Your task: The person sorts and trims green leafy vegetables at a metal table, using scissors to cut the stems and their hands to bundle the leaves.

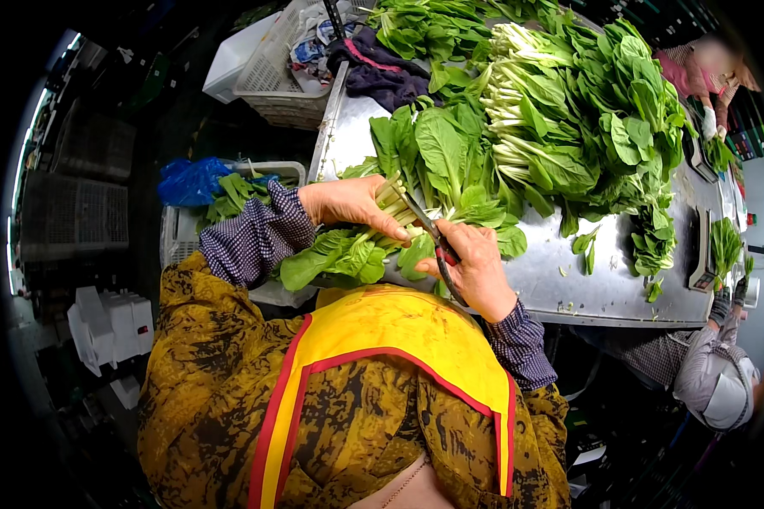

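Note:
My left hand (355, 202) grips a bunch of leafy greens (344, 256), its pale cut stems sticking up past the thumb and its leaves hanging toward the apron. In my right hand (477, 266) is a pair of scissors (444, 248) with dark blades and red on the handle. The blades reach the stem ends beside my left thumb; whether they are fully closed cannot be told. Just beyond both hands, loose leafy greens (442, 149) lie on the metal table (541, 286). A tall heap of the same greens (547, 121) rises behind them, pale stems facing left.
A dark cloth (382, 76) lies at the table's far left corner, near a white plastic crate (274, 70). Left of me, a blue plastic bag (194, 181) and leaves sit on another crate (178, 235). Scales (701, 251) stand at the right edge, where two people work.

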Demonstrator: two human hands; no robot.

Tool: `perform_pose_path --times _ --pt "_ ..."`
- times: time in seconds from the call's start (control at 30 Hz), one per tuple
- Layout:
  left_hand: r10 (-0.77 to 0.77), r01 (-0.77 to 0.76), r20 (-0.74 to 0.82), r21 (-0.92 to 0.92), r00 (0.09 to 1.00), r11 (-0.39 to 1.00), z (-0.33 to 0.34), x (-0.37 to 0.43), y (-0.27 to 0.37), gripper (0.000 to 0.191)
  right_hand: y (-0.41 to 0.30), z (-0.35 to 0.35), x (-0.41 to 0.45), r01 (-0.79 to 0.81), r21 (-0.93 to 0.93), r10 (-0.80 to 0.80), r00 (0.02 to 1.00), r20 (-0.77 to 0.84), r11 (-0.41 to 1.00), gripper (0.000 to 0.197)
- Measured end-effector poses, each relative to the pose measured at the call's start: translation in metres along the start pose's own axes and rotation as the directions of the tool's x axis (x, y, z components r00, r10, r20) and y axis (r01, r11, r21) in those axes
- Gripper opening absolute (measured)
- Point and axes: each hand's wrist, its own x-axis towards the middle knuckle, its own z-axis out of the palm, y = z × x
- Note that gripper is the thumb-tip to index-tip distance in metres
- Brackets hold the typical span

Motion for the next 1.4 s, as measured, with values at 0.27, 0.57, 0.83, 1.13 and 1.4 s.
perform_pose_path --times 0.27,0.57,0.83,1.13,1.4 --pt "-0.015 0.015 0.013 0.011 1.000 1.000 -0.001 0.001 -0.002 0.055 0.006 0.014 -0.006 0.038 0.111 -0.037 0.999 -0.011 0.993 0.056" --pt "-0.014 0.014 -0.018 0.035 1.000 0.999 -0.001 0.001 -0.003 0.049 0.009 0.012 -0.006 0.015 0.098 -0.004 0.995 -0.104 0.995 0.054" --pt "-0.012 0.014 -0.036 0.071 0.999 0.997 0.008 -0.010 0.001 0.053 0.001 0.013 0.000 0.045 0.040 -0.044 0.999 -0.021 0.998 0.051" --pt "0.082 -0.070 -0.022 0.340 0.996 0.938 -0.004 -0.023 0.018 0.033 0.036 0.039 -0.023 -0.136 -0.150 0.133 0.991 -0.024 0.979 0.043" --pt "0.924 -0.482 0.115 0.872 0.364 0.081 0.045 -0.033 0.049 0.021 0.039 0.048 -0.032 -0.283 0.038 0.285 0.937 -0.204 0.958 0.031"
